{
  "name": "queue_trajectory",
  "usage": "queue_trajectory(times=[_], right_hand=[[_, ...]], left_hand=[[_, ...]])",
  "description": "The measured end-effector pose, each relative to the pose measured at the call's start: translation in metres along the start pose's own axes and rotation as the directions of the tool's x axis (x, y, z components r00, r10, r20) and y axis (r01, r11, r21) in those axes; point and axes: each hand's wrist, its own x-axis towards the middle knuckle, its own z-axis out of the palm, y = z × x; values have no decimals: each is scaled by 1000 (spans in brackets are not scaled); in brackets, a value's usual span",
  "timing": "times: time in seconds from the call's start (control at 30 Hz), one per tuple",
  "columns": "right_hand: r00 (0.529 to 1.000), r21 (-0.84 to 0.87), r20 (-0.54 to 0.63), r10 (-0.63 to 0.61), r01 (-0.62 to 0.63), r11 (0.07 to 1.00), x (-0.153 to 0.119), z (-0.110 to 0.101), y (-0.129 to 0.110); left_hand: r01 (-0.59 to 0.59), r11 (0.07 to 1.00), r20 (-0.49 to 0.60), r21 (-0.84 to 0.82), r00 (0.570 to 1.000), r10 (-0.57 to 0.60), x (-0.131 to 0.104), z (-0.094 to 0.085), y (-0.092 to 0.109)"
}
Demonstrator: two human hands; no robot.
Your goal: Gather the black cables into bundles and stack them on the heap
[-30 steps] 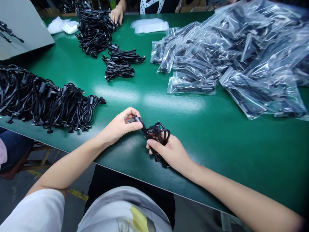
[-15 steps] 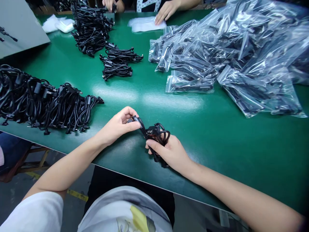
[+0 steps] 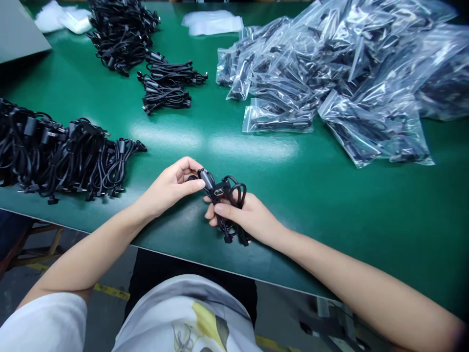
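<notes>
Near the front edge of the green table (image 3: 330, 205), my right hand (image 3: 252, 217) is wrapped round black cables (image 3: 234, 193), with loops and connectors sticking out above and below the fingers. My left hand (image 3: 176, 188) pinches a thick dark cylinder part (image 3: 206, 179) of a cable between thumb and fingers, just left of the right hand. The two hands are close together but apart. Part of the cables is hidden behind the right hand's fingers.
A long row of black cable bundles (image 3: 69, 156) lies at the left. Further back are a cable pile (image 3: 122, 34) and smaller bundles (image 3: 168, 80). Bagged cables (image 3: 322, 63) fill the back right. Clear bags (image 3: 212, 23) lie at the back, near a grey box (image 3: 20, 32).
The view has tilted down and shifted, and the other person's hands at the back are out of sight. The cables have turned slightly in my right hand, with ends hanging lower apart.
</notes>
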Motion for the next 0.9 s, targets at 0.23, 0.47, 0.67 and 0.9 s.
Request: queue_trajectory(times=[0.23,0.47,0.67,0.9], right_hand=[[975,323,-217,-36,107,940,7,-12,-8],[954,278,-265,-139,213,937,7,-12,-14],[953,304,-273,-134,218,927,9,-12,-15],[959,340,-225,-169,240,909,7,-13,-16]], left_hand=[[110,992,105,56,988,-116,-3,7,-5],[166,973,266,160,942,-205,-10,21,1],[262,961,284,91,918,-278,-8,19,4],[265,963,301,51,915,-268,-7,18,4]])
